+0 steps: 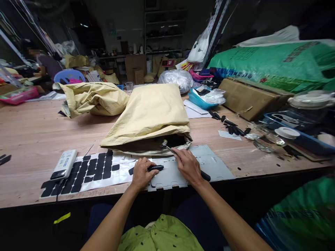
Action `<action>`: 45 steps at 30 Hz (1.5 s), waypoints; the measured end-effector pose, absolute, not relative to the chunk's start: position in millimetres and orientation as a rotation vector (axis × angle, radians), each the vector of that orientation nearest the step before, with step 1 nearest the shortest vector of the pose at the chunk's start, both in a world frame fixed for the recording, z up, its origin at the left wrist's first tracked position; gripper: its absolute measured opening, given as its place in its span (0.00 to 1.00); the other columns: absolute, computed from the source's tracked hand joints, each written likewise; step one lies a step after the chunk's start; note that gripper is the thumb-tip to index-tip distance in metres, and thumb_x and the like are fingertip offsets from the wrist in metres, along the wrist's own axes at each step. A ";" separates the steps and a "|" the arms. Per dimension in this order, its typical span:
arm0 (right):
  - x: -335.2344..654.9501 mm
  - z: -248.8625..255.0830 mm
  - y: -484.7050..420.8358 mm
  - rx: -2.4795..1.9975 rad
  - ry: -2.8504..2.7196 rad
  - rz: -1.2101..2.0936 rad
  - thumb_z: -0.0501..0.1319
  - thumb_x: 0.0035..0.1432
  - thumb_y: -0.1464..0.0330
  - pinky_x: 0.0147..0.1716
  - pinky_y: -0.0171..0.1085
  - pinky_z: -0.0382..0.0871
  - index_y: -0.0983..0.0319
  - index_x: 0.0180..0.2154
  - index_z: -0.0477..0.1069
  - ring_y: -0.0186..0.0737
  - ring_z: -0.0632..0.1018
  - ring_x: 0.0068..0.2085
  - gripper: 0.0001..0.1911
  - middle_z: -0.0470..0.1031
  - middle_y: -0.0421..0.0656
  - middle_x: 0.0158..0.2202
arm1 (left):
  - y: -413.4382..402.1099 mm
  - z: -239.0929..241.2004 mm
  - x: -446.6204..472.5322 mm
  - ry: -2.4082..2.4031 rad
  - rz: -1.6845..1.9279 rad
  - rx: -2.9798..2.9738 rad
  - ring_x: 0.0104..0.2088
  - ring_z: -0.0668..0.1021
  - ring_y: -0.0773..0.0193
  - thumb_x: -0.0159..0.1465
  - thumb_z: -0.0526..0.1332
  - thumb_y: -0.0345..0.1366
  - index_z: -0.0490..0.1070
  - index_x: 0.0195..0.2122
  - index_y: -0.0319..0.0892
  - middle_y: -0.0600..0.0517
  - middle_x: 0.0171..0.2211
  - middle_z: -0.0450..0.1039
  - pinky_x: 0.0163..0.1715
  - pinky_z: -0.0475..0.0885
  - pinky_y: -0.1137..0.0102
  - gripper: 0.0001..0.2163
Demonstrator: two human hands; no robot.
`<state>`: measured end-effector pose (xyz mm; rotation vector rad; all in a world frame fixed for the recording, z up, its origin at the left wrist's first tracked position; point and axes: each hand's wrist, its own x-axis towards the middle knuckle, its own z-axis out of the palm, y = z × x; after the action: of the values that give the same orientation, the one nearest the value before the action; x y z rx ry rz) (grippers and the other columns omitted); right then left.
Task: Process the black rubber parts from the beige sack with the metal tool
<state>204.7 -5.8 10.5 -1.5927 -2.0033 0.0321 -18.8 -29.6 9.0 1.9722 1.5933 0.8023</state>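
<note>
My left hand point(142, 171) is closed on a slim black plastic piece point(156, 168), pressing it down on a grey-white board point(214, 162) at the table's front edge. A small hammer point(167, 146) is gripped in my right hand point(188, 166). Its shiny metal head points away from me, raised by the mouth of a pale yellow sack point(157, 111), and the black handle end point(205, 175) sticks out below my palm. Left of my left hand lies a white sheet of black stickers point(98, 167) with rounded corners. Part of the black piece is hidden under my fingers.
A white device with a cable point(64, 164) rests on the sticker sheet. Loose black pieces point(234, 129) lie to the right, near a cardboard box point(253, 99) and a blue tray point(311, 139). A second yellow sack point(96, 99) slumps at the left. Another person sits far left.
</note>
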 end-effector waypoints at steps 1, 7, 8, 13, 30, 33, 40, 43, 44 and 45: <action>203.8 14.9 -13.4 -1.529 -1.967 0.072 0.50 0.67 0.66 0.44 0.38 0.67 0.55 0.56 0.69 0.41 0.73 0.43 0.19 0.75 0.43 0.42 | -29.6 8.4 -18.7 1.594 0.804 1.974 0.38 0.70 0.60 0.56 0.71 0.34 0.79 0.37 0.46 0.53 0.33 0.71 0.40 0.63 0.66 0.08; 187.7 17.4 -80.0 -1.342 -1.911 0.356 0.50 0.68 0.68 0.49 0.36 0.70 0.53 0.61 0.63 0.38 0.76 0.49 0.22 0.75 0.43 0.49 | -29.5 5.4 -18.9 1.584 0.831 1.963 0.37 0.70 0.60 0.57 0.69 0.36 0.80 0.37 0.48 0.53 0.33 0.71 0.38 0.63 0.66 0.07; 184.0 14.6 -89.2 -1.355 -1.928 0.398 0.50 0.68 0.68 0.46 0.35 0.71 0.52 0.62 0.63 0.37 0.76 0.47 0.22 0.75 0.43 0.47 | -29.5 5.6 -19.1 1.583 0.834 1.962 0.37 0.70 0.60 0.57 0.69 0.35 0.80 0.37 0.48 0.53 0.32 0.71 0.38 0.62 0.66 0.06; 169.9 4.8 -109.3 -1.407 -1.962 0.431 0.49 0.68 0.70 0.36 0.31 0.72 0.51 0.62 0.62 0.34 0.76 0.35 0.24 0.73 0.41 0.36 | -29.5 7.0 -20.5 1.546 0.835 1.969 0.36 0.70 0.62 0.59 0.67 0.34 0.81 0.34 0.47 0.53 0.31 0.71 0.38 0.62 0.66 0.04; 179.1 1.8 -109.5 -1.524 -1.923 0.380 0.49 0.68 0.66 0.33 0.29 0.71 0.50 0.61 0.64 0.33 0.77 0.35 0.22 0.74 0.40 0.36 | -29.3 5.6 -20.1 1.583 0.821 1.968 0.37 0.72 0.60 0.57 0.69 0.34 0.81 0.36 0.48 0.53 0.32 0.73 0.39 0.63 0.65 0.06; 186.6 8.5 -94.0 -1.563 -1.880 0.323 0.50 0.68 0.64 0.38 0.32 0.71 0.51 0.61 0.65 0.35 0.77 0.40 0.21 0.76 0.42 0.41 | -30.4 4.8 -19.3 1.595 0.820 1.960 0.38 0.72 0.60 0.56 0.70 0.33 0.81 0.36 0.47 0.53 0.32 0.73 0.40 0.63 0.65 0.07; 211.6 11.9 -17.1 -1.695 -2.001 -0.047 0.50 0.66 0.66 0.37 0.36 0.67 0.55 0.56 0.71 0.40 0.75 0.40 0.20 0.75 0.43 0.38 | -31.7 6.5 -17.5 1.634 0.778 2.017 0.39 0.72 0.58 0.57 0.69 0.37 0.80 0.40 0.47 0.52 0.34 0.72 0.41 0.64 0.65 0.09; 215.1 -3.0 0.3 -1.626 -2.135 -0.157 0.50 0.66 0.67 0.37 0.37 0.64 0.57 0.54 0.72 0.39 0.73 0.38 0.19 0.74 0.43 0.35 | -30.0 4.8 -18.4 1.625 0.763 2.028 0.39 0.72 0.58 0.59 0.68 0.38 0.79 0.41 0.48 0.51 0.35 0.73 0.41 0.64 0.64 0.09; 215.0 -7.6 2.5 -1.610 -2.161 -0.187 0.50 0.66 0.67 0.38 0.37 0.63 0.57 0.54 0.72 0.39 0.72 0.38 0.19 0.74 0.43 0.35 | -28.8 4.1 -18.9 1.616 0.765 2.030 0.40 0.72 0.58 0.60 0.67 0.39 0.79 0.41 0.48 0.51 0.35 0.73 0.42 0.64 0.64 0.08; 214.6 -11.3 3.5 -1.605 -2.172 -0.213 0.50 0.67 0.67 0.38 0.38 0.62 0.57 0.54 0.72 0.39 0.71 0.38 0.19 0.74 0.44 0.36 | -27.6 3.7 -19.4 1.605 0.769 2.032 0.40 0.72 0.58 0.60 0.67 0.39 0.79 0.41 0.48 0.51 0.35 0.73 0.42 0.64 0.64 0.08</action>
<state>214.6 3.5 -11.3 -1.6046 -2.1716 -0.2127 -19.4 -27.6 3.7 2.0323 1.6054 0.7685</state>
